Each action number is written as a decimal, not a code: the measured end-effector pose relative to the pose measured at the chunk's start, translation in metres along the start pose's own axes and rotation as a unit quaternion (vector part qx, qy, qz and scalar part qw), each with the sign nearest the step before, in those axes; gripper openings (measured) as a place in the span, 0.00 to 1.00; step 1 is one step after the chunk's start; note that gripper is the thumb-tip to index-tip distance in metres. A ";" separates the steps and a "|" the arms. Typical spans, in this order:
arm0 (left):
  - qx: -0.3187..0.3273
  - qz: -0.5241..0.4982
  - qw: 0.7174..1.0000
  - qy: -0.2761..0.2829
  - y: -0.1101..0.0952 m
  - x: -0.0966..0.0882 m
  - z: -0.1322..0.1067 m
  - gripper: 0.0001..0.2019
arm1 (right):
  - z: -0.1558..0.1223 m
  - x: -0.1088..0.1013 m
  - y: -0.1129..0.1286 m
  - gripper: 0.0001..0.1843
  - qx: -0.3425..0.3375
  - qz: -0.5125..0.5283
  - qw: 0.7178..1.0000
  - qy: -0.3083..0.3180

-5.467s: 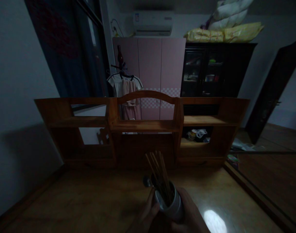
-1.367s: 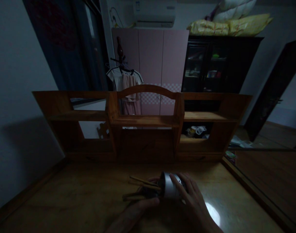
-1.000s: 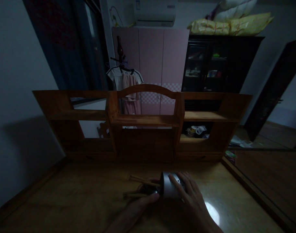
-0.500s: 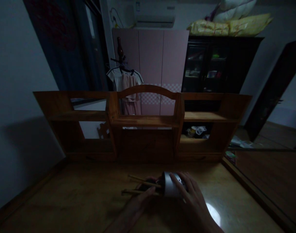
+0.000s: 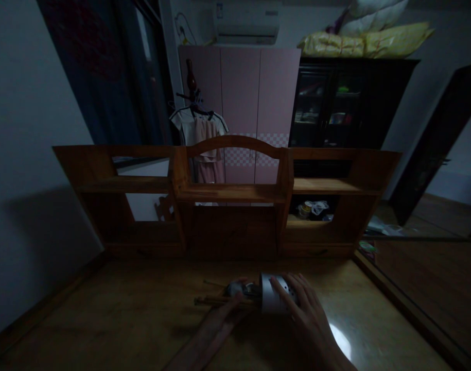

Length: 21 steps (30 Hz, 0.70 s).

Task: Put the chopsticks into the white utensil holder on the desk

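Observation:
A silver metal canister (image 5: 273, 294) with small holes lies tipped on its side above the desk, its mouth facing left. My right hand (image 5: 302, 301) is wrapped round its right part, the fingers over the top. At the mouth, my left hand (image 5: 229, 312) is closed on thin brown chopsticks (image 5: 207, 300) that point left. A rounded, shiny metal piece, like a spoon's bowl (image 5: 235, 288), shows just above my left fingers. Other dark pieces between hand and canister are too dim to make out.
The wooden desk top (image 5: 123, 309) lies under both hands, with a bright light reflection at the right. Behind it stands a wooden shelf unit (image 5: 231, 193). A raised edge (image 5: 397, 304) runs along the desk's right side; a wall borders the left.
The chopsticks have shifted and now lie closer together in my left hand. The rounded metal piece shows more clearly beside them. My right hand and the canister have hardly moved.

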<state>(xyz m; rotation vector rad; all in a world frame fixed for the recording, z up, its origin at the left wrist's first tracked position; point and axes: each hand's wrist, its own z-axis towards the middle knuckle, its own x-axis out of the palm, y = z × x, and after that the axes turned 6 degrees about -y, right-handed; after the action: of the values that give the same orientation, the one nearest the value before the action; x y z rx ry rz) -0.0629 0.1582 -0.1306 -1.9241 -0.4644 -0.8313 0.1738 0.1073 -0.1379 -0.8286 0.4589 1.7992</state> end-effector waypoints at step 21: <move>-0.034 -0.025 0.998 0.053 0.002 -0.008 0.003 0.11 | 0.000 -0.001 0.001 0.38 -0.005 0.000 1.000 0.011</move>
<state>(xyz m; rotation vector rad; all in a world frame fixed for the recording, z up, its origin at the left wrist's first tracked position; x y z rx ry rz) -0.0664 0.1602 -0.1384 -1.9268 -0.4255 -0.9876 0.1734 0.1063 -0.1378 -0.8551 0.4649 1.7956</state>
